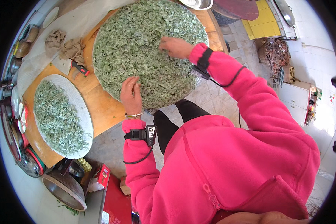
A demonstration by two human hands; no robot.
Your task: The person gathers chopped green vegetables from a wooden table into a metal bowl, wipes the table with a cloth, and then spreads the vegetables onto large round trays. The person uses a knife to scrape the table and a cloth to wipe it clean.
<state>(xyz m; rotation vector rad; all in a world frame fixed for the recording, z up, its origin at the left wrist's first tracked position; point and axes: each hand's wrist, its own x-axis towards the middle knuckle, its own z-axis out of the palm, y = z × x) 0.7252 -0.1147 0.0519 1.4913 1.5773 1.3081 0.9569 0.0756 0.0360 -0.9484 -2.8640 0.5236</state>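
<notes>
A large round tray (94, 60) on the wooden table is covered with chopped green leaves (140, 33) that look dusted with white powder. My left hand (131, 91) rests at the tray's near left edge, its fingertips on the leaves; whether it pinches any is unclear. Further in, toward the right side, my right hand (175, 47) has its curled fingers down at the leaves, slightly blurred, and what lies under them is hidden. A smaller oval-looking white tray (82, 112) to the left holds more of the powdered leaves (57, 117).
Between the trays lie a knife with a black and red handle (80, 68) and crumpled brown cloths (72, 50). A white bowl (198, 3) stands beyond the large tray. Jars and pan lids line the far left. A large brown basin (64, 190) leans below the table.
</notes>
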